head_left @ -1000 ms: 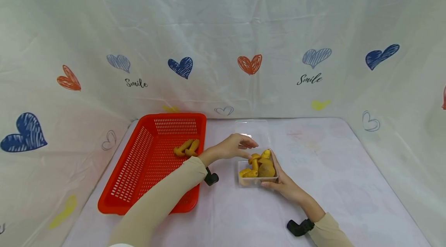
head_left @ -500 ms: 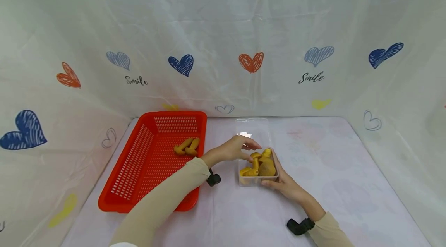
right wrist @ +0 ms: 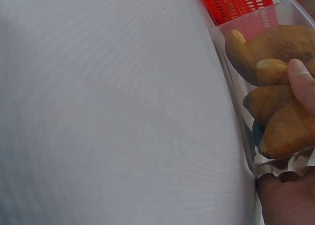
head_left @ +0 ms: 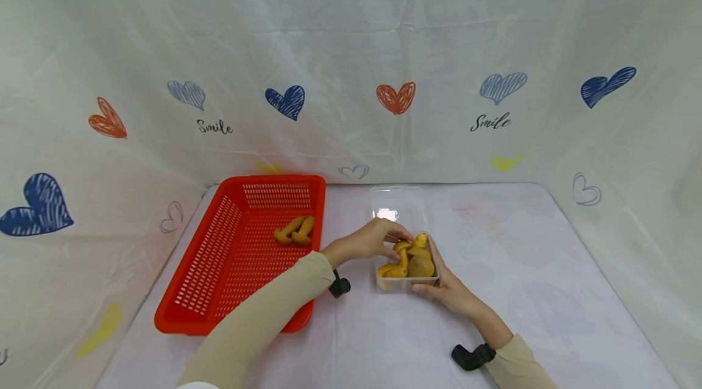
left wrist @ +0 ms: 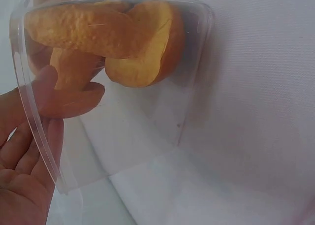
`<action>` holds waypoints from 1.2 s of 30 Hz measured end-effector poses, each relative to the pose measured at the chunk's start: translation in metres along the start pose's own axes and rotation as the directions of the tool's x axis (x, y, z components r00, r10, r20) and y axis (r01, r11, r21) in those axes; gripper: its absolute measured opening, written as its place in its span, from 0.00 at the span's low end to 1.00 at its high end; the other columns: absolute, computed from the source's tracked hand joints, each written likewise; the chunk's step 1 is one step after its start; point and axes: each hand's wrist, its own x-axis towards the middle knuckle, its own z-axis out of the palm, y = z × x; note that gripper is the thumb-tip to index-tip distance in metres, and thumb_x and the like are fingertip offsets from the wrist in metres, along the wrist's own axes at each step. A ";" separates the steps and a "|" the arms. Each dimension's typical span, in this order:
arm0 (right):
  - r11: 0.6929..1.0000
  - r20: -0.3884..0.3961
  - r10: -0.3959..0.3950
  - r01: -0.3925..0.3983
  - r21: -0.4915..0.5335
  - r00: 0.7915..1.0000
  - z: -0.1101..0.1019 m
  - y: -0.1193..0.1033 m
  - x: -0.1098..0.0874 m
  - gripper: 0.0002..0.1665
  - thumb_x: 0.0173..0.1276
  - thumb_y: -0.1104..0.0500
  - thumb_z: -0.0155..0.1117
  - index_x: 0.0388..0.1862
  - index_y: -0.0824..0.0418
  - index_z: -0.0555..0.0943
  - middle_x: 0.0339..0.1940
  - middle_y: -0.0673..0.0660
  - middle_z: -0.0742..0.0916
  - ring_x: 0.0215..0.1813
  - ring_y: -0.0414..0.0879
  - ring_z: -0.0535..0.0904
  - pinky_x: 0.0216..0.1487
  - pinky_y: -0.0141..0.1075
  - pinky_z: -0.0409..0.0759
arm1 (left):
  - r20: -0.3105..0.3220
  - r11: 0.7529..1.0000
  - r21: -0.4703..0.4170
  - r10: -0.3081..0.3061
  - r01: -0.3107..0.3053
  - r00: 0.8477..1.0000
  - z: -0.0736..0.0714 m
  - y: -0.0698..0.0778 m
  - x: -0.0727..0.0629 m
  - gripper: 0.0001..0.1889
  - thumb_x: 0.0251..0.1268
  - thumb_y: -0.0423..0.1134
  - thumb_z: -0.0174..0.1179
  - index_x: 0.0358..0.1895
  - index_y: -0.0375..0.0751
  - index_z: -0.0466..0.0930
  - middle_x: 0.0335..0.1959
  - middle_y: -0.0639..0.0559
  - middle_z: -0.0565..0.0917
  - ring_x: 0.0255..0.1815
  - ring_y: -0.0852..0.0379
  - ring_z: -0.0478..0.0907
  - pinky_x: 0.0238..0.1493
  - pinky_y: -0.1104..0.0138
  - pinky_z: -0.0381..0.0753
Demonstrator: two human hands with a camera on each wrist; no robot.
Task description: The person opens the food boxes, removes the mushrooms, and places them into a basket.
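A clear plastic box (head_left: 392, 285) holds several yellow-brown mushrooms, one of them a large mushroom (head_left: 421, 266) at its right side. My right hand (head_left: 452, 294) grips the box's right side, thumb at the front wall. Reaching over the box from the left, my left hand (head_left: 370, 240) pinches a mushroom (head_left: 403, 260) near the cap. In the left wrist view the left hand (left wrist: 27, 156) shows partly through the clear wall, its thumb against a mushroom (left wrist: 74, 102). The right wrist view has the right hand (right wrist: 290, 198) at the box's lower end.
A red plastic basket (head_left: 197, 249) stands left of the box, with two mushrooms (head_left: 289, 231) in it. The box's clear lid (head_left: 403, 200) lies open behind the box. A white patterned cloth (head_left: 537, 285) covers the table.
My left hand has moved slightly right and down, and its fingers have closed onto a mushroom in the box. My right hand keeps its grip on the box. The view has tilted slightly.
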 end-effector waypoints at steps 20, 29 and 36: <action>1.000 0.000 -0.004 0.004 0.004 1.000 0.000 -0.001 0.000 0.65 0.70 0.60 0.67 0.81 0.48 0.26 0.81 0.63 0.36 0.72 0.63 0.54 0.53 0.23 0.70 | 0.001 0.995 0.092 0.030 -0.030 1.000 -0.005 0.002 -0.003 0.23 0.52 0.23 0.71 0.54 0.32 0.84 0.54 0.46 0.85 0.57 0.57 0.80 0.57 0.70 0.78; 1.000 -0.005 -0.014 0.014 -0.005 1.000 -0.001 0.001 0.000 0.64 0.70 0.62 0.67 0.81 0.48 0.27 0.81 0.63 0.35 0.69 0.63 0.55 0.48 0.25 0.72 | -0.019 0.996 0.071 0.055 -0.053 0.998 -0.010 0.004 -0.007 0.23 0.52 0.21 0.70 0.55 0.32 0.83 0.53 0.44 0.85 0.55 0.56 0.82 0.56 0.60 0.80; 1.000 -0.005 -0.023 0.023 -0.019 1.000 0.001 0.003 0.001 0.66 0.69 0.61 0.68 0.81 0.49 0.27 0.81 0.63 0.34 0.77 0.62 0.41 0.60 0.17 0.58 | -0.049 0.996 0.076 0.055 -0.051 0.997 -0.011 0.008 -0.014 0.23 0.53 0.21 0.70 0.56 0.32 0.83 0.54 0.45 0.85 0.54 0.56 0.82 0.56 0.64 0.80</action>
